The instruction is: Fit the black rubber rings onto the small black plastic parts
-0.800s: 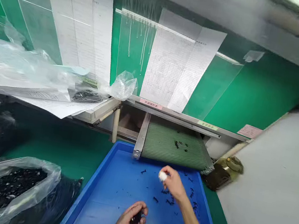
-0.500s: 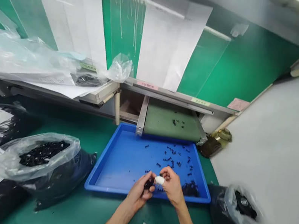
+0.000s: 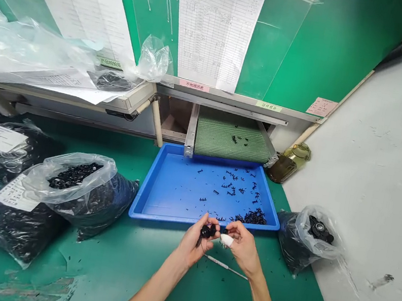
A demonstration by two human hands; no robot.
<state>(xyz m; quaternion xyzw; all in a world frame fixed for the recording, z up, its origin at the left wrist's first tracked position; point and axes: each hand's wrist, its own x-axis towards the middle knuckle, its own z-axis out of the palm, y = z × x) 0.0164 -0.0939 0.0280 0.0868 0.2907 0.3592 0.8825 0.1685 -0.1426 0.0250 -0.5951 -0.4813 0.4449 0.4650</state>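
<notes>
My left hand (image 3: 194, 240) is closed around a small clump of black parts (image 3: 207, 231), just past the front rim of the blue plastic tray (image 3: 145, 209). My right hand (image 3: 242, 247) is close beside it, its fingers curled, with a white wrapping (image 3: 226, 240) on one fingertip. Whether those fingers pinch anything is hard to see. Both hands are near the tray's front edge. Small black parts (image 3: 229, 186) lie scattered across the tray floor, with a denser heap (image 3: 253, 217) at its front right corner.
A green mesh chute (image 3: 232, 142) with a few black parts slopes into the tray's back. Plastic bags of black parts (image 3: 74, 191) stand on the green mat at left, another bag (image 3: 305, 240) at right. A thin white stick (image 3: 225, 266) lies below my hands; a glass bottle (image 3: 288, 163) stands behind.
The view has tilted down and now shows more of the bench. My hands have moved from over the tray to its front edge and closer together; the left still grips the black parts.
</notes>
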